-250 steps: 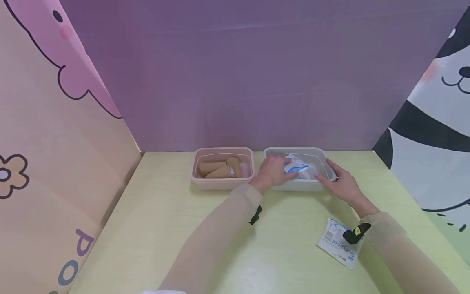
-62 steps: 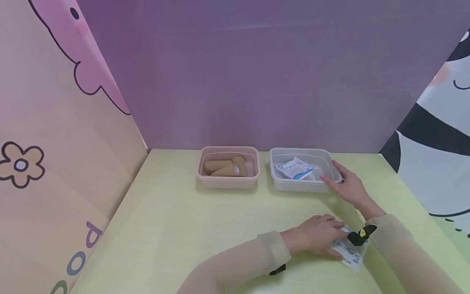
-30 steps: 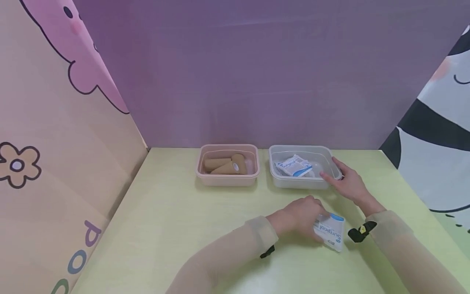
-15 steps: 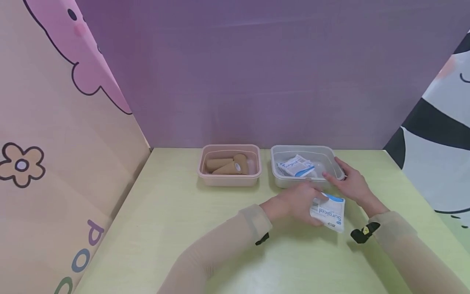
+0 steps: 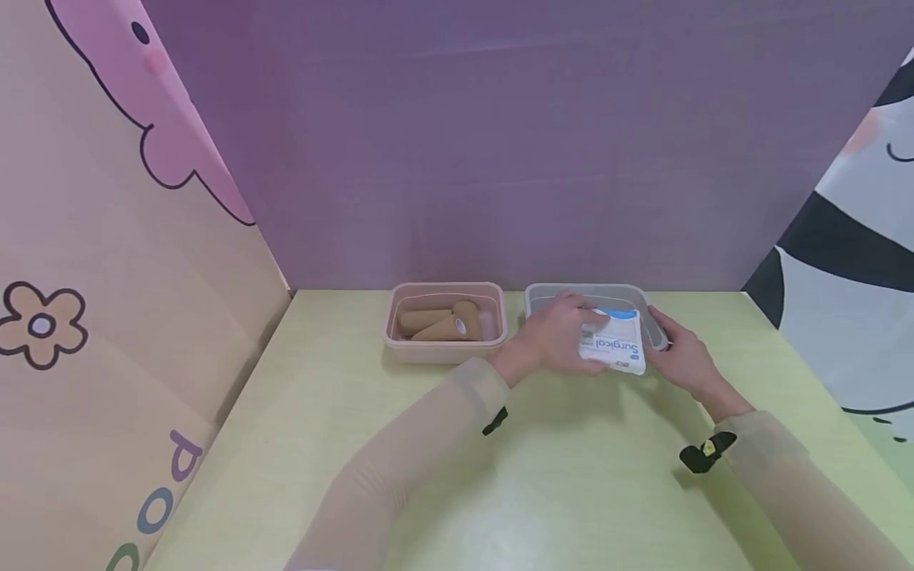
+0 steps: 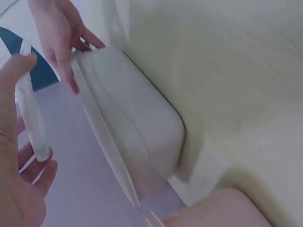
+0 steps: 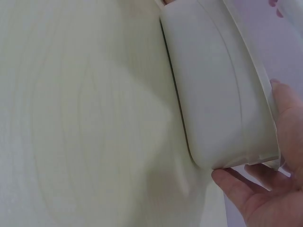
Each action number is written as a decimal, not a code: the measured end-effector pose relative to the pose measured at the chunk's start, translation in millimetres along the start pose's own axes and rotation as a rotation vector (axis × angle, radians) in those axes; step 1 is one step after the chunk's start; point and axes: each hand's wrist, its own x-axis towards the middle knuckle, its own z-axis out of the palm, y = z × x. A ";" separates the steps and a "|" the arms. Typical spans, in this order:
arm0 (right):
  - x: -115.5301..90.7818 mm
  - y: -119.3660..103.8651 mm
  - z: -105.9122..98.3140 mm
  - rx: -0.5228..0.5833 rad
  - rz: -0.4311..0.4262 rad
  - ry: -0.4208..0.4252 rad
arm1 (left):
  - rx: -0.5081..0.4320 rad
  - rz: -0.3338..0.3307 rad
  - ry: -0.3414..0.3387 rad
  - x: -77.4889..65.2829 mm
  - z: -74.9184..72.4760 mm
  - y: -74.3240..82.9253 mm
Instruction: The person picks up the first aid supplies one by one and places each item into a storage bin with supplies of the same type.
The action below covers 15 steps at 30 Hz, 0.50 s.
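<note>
My left hand pinches a white and blue packet marked "Surgical" between thumb and fingers. It holds the packet above the front of the white plastic box, hiding most of what lies inside. Seen edge-on in the left wrist view, the packet is clear of the box. My right hand grips the right end of that box; in the right wrist view the thumb is at the rim and the fingers are under the end wall.
To the left stands a pink plastic box with several brown rolled or cone-shaped pieces in it. Both boxes sit at the back of the pale wooden table, near a purple panel. Printed panels flank the sides.
My left hand reached a packet on the table at front right, picked it up and carried it back and up to the white box. The right hand stays on the box's end.
</note>
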 end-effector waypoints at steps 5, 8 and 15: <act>0.3 -1.4 -1.0 -0.021 0.015 -0.021 | 0.010 -0.107 0.005 4.1 -0.9 -10.6; 0.8 -2.9 -1.3 -0.021 0.040 -0.041 | 0.037 -0.154 0.001 7.0 0.3 -14.9; -0.2 -6.6 -1.2 -0.041 0.052 -0.051 | 0.044 -0.227 -0.064 10.4 3.1 -18.5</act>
